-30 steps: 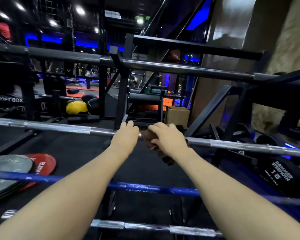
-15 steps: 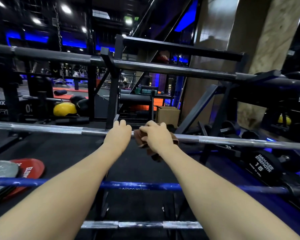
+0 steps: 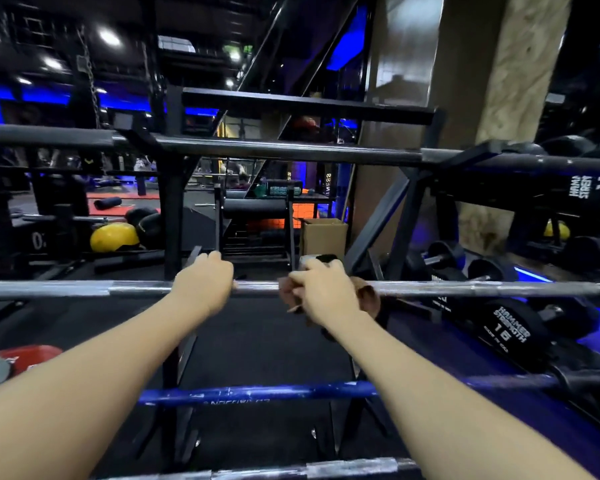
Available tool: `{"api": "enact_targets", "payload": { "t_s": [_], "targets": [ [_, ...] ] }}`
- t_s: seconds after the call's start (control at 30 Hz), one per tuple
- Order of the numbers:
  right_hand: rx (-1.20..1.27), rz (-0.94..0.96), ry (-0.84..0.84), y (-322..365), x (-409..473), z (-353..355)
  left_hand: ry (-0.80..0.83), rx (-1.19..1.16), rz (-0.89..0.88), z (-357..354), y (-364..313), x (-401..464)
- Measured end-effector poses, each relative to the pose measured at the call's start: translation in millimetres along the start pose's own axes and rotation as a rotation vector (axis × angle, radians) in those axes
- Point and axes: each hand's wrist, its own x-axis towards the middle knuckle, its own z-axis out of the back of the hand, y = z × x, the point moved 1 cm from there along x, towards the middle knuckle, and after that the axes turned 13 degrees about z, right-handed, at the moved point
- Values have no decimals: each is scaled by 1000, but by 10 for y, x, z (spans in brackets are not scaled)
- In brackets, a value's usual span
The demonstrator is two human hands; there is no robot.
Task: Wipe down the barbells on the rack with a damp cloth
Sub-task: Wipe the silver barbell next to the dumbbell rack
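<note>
Wiping the silver barbell (image 3: 465, 289) on the rack, cloth (image 3: 369, 295) in the right hand (image 3: 328, 296).

Nearest, another silver bar (image 3: 326, 469) and a blue bar (image 3: 257, 393) are lying across the lower rungs, probably awaiting their turn. Beyond them the left hand (image 3: 203, 287) is curling its fingers (image 3: 222, 268) over the silver barbell, steadying it, while the right hand is gripping the brown cloth wrapped around the same bar, just beside the left. To do this well, the cloth should be hugging the full round of the bar and sliding in long strokes toward the sleeve, with the left hand stopping any roll. Farther back, the black rack post (image 3: 170, 216) and the slanted brace (image 3: 374, 223) are standing close behind the bar and could catch knuckles. Dumbbells (image 3: 506, 327) are crowding the right; a cardboard box (image 3: 324, 237) and a yellow ball (image 3: 113, 237) are sitting beyond.
</note>
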Motion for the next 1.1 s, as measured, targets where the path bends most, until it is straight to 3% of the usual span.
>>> {"api": "enact_targets", "payload": {
  "t_s": [0.07, 0.27, 0.37, 0.57, 0.83, 0.97, 1.1],
  "targets": [
    [33, 77, 44, -20, -6, 58, -56, -76, -40, 28, -268, -11],
    [30, -2, 138, -730, -329, 328, -65, -239, -163, 41, -1256, -129],
    [15, 51, 150, -866, -372, 471, -53, -279, -192, 32, -1591, -134],
    [89, 70, 218, -1131, -436, 726, 3, -374, -171, 15, -1797, -110],
    [168, -131, 301, -1500, -575, 1019, -70, -345, -141, 125, -2025, -161],
    [13, -146, 144, -1574, -619, 1045, -59, -350, -152, 123, -2165, -167],
    [29, 60, 97, -1430, -578, 817, -77, -318, -154, 148, -2194, -207]
  ]
}}
